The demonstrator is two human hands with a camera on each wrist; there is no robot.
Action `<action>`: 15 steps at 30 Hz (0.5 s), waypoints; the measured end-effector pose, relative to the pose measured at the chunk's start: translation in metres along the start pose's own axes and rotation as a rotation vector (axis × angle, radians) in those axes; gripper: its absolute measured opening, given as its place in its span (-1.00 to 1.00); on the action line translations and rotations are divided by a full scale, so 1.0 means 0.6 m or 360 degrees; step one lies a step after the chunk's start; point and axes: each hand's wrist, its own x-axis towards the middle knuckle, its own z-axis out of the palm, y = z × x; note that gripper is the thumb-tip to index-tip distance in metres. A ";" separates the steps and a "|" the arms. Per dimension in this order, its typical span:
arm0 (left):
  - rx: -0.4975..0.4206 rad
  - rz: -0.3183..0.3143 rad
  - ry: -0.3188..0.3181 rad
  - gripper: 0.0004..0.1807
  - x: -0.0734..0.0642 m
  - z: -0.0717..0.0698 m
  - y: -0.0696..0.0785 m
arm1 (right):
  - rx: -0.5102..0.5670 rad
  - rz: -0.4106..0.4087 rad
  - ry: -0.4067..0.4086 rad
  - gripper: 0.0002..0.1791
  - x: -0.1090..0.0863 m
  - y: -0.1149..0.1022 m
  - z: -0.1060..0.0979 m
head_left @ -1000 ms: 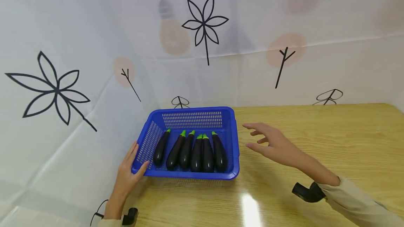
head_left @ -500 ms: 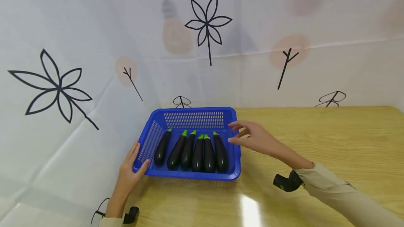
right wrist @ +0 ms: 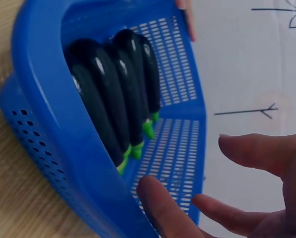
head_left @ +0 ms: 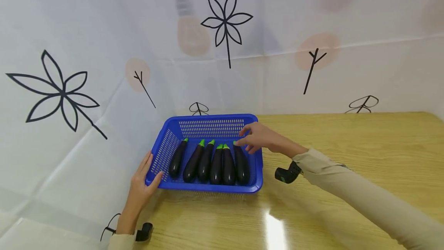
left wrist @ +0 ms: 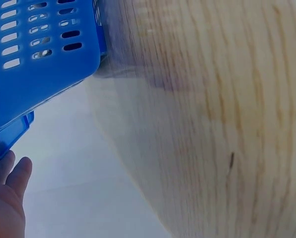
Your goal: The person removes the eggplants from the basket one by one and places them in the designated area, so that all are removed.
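Observation:
A blue plastic basket [head_left: 208, 189] with slotted sides stands on the wooden table. Inside it lie several dark, glossy eggplants [head_left: 216, 165] side by side, their green stem ends toward the back. My left hand [head_left: 140, 182] rests on the basket's near left corner, fingers straight along the left side and thumb over the front rim. In the left wrist view, two of its fingertips [left wrist: 19, 173] show right at the rim. My right hand [head_left: 258, 137] hovers over the right side, fingers loosely bent and apart, holding nothing. Its fingertips overlap the stem of the rightmost eggplant [head_left: 241, 165] in the head view.
The wooden table [head_left: 347, 146] stretches to the right and toward the front. A white sheet [head_left: 277, 18] with printed flowers and bulbs hangs behind and at the left, close to the basket. Black wrist devices [head_left: 288, 173] sit at both sleeves.
My right hand has moved left from beside the basket, over its right rim, to the rightmost eggplant's stem end. The left hand, basket and eggplants have stayed in place.

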 end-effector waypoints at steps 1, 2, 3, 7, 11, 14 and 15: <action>0.0000 0.0001 0.0002 -0.25 0.000 -0.001 0.000 | -0.0011 0.0026 -0.0009 -0.39 0.007 -0.002 0.002; 0.0000 0.0000 0.0003 -0.24 0.000 -0.001 0.000 | -0.0018 0.0051 -0.0015 -0.40 0.013 -0.005 0.004; 0.0000 -0.0001 0.0010 -0.25 0.000 -0.001 0.000 | -0.0028 0.0077 -0.0020 -0.43 0.018 -0.007 0.006; -0.0009 0.0009 0.0028 -0.25 0.000 0.000 0.001 | -0.0109 0.0170 -0.0088 -0.57 0.039 -0.015 0.015; 0.0001 0.0011 0.0025 -0.25 0.001 0.001 0.002 | -0.0226 0.0303 -0.0163 -0.52 0.058 -0.020 0.028; 0.0016 0.0014 0.0015 -0.25 0.002 0.000 0.001 | -0.0293 0.0411 -0.0169 -0.35 0.070 -0.022 0.041; 0.0012 0.0016 0.0013 -0.25 0.001 -0.001 0.002 | -0.0312 0.0431 -0.0178 -0.31 0.074 -0.023 0.045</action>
